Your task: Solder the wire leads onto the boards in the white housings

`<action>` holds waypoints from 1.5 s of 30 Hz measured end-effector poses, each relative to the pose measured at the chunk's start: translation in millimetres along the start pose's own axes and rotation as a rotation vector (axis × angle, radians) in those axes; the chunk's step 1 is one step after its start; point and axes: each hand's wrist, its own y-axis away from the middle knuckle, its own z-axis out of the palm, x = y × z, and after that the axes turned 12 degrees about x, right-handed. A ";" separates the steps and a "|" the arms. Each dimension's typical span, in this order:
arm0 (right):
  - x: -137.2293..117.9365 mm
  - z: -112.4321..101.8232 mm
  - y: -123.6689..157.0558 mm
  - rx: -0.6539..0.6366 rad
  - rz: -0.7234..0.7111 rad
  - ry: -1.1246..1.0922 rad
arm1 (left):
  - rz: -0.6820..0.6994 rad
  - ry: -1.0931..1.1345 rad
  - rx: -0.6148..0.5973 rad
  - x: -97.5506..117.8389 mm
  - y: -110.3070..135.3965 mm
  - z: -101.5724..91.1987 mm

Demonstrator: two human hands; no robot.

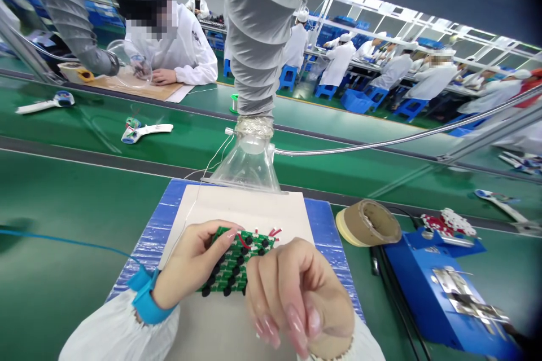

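A green circuit board panel (231, 268) with rows of black round parts lies on a pale board (203, 327). Short red wires (244, 241) with white ends stick out at its far side. My left hand (195, 259), with a blue wrist strap (152, 296), grips the panel's far left edge, thumb on top. In front of the panel's right part hangs my right hand (300, 293), its fingers curled and the thumb against them. Whatever they may pinch is too small or hidden to name.
A clear fume hood (249, 166) on a grey duct (265, 28) stands behind the pale board. To the right are a tape roll (368, 223) and a blue device (440, 299). White handheld housings (146, 131) lie on the green belt. Across it sits a co-worker (173, 45).
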 end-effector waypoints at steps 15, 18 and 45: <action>-7.9 1.1 6.8 0.035 0.023 0.055 | 0.015 0.001 0.013 -1.5 1.5 1.0; -5.6 1.1 6.0 0.045 0.009 0.056 | 0.019 -0.003 0.019 -3.0 1.5 1.1; 24.8 -47.0 -4.5 -0.466 0.146 0.227 | 0.006 -0.004 0.002 -2.0 1.6 1.1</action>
